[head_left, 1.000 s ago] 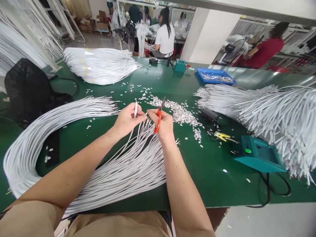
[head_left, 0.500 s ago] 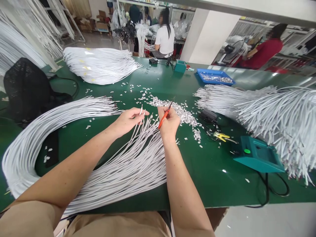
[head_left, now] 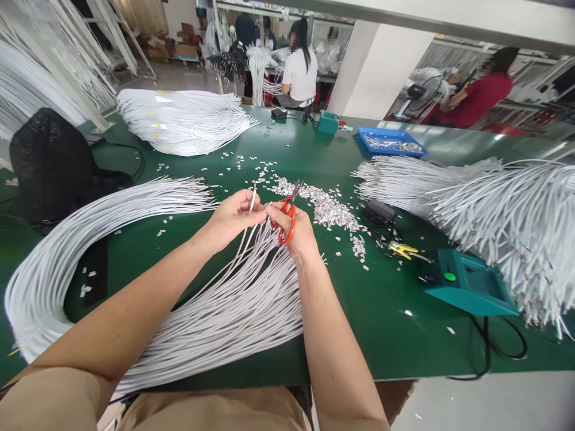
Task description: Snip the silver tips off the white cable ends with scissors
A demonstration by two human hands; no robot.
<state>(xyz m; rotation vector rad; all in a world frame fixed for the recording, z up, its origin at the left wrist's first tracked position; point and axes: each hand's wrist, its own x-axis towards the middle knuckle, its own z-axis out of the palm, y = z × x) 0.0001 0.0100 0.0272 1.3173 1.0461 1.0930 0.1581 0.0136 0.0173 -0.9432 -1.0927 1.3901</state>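
Red-handled scissors (head_left: 287,222) are in my right hand (head_left: 297,230), their blades pointing up and away over the scraps. My left hand (head_left: 233,218) pinches a white cable (head_left: 253,200) whose end stands up above the fingers. The fingertips of both hands meet or nearly meet at the cables. Below them a loose bundle of white cables (head_left: 233,317) fans out across the table and passes under my left forearm. Another curved bundle (head_left: 112,203) lies to the left, its ends near my left hand.
Small silvery scraps (head_left: 332,209) cover the green table (head_left: 359,329) beyond my hands. A blue tray (head_left: 390,142), teal device (head_left: 471,284), yellow-handled tool (head_left: 404,249) and more cables (head_left: 507,203) lie right. A black bag (head_left: 49,161) sits left. Two people sit beyond.
My right hand has moved left, up to my left hand. The scissors have turned, so both handle loops now show. The cable in my left hand stands more upright.
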